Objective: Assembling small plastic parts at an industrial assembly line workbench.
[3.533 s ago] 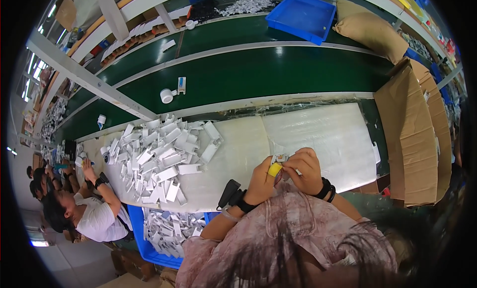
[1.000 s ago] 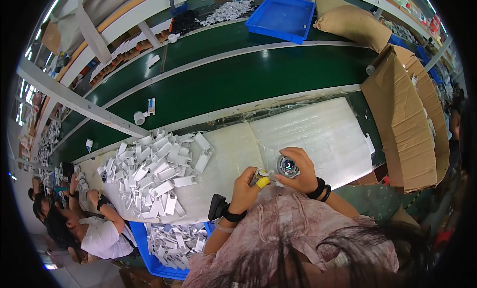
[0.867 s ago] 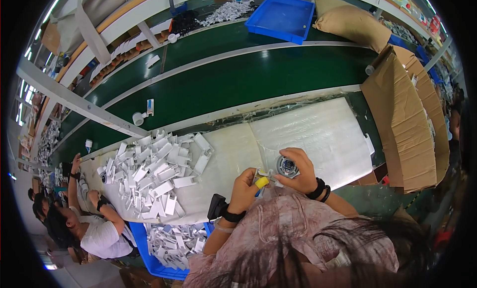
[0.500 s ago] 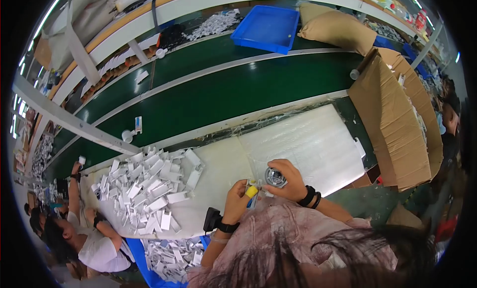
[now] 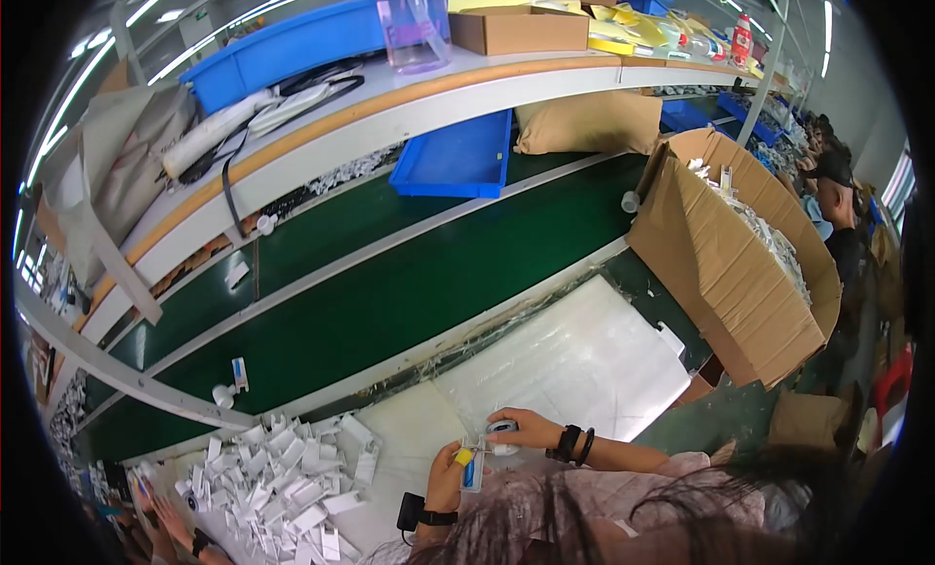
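My left hand [image 5: 445, 479] is closed on a small white plastic piece [image 5: 475, 475] with a blue part along it. Something yellow [image 5: 463, 457] sits at that hand's thumb tip; whether it is a finger cover or part of the piece I cannot tell. My right hand [image 5: 529, 428] has its fingers wrapped round a small round grey-and-white object [image 5: 503, 429], its kind unclear. Both hands are close together in front of my body. To the left a heap of white plastic pieces [image 5: 282, 492] lies on the pale table mat [image 5: 409, 424].
Beyond the table runs a green conveyor belt [image 5: 390, 307]. A large cardboard box [image 5: 721, 263] of white parts stands at right. Above the belt is a shelf [image 5: 390, 122]; a blue tray [image 5: 453, 161] lies beneath it. Another person's hand [image 5: 170, 516] is at the heap's left side.
The view has tilted up, showing more of the shelf. My right hand has turned, so the round object shows more edge-on. Both hands keep hold of their things.
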A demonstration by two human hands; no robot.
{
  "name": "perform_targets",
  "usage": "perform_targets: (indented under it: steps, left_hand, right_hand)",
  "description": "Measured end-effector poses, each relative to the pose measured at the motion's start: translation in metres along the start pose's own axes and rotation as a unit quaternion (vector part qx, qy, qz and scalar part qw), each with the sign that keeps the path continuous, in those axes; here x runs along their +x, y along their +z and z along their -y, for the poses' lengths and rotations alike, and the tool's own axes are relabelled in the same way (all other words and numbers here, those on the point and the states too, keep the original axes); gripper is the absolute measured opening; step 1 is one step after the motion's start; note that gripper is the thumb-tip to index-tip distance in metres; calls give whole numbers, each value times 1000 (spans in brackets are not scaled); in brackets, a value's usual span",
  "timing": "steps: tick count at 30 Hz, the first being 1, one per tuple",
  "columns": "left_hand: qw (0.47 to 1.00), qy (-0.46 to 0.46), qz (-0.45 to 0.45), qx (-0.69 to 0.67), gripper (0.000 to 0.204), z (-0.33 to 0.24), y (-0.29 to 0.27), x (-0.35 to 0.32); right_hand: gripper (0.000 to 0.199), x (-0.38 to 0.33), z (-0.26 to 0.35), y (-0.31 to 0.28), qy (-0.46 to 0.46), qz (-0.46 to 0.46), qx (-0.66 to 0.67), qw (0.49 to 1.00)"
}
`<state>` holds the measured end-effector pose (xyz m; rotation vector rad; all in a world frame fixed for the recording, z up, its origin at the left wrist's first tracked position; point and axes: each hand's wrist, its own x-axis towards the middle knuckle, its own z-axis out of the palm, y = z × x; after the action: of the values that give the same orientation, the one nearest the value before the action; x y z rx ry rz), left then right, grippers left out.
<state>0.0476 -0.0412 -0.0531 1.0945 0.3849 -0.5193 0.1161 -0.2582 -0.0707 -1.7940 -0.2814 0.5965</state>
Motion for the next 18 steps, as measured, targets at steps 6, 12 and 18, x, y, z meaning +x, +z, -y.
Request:
perform_targets:
  steps: [6,12,18]
  left_hand:
    - [1000,18,0,3,31,-32,-14,60]
    - [995,93,-27,-33,25,-87,-30,153]
    - [964,182,-170,-94,27,-123,-100,217]
  right_hand:
    - [53,86,-35,-27,-47,8,-13,999]
    - [47,171,-14,-75,-40,-26,66,997]
    - [38,182,-21,-128,-54,-85,97,990]
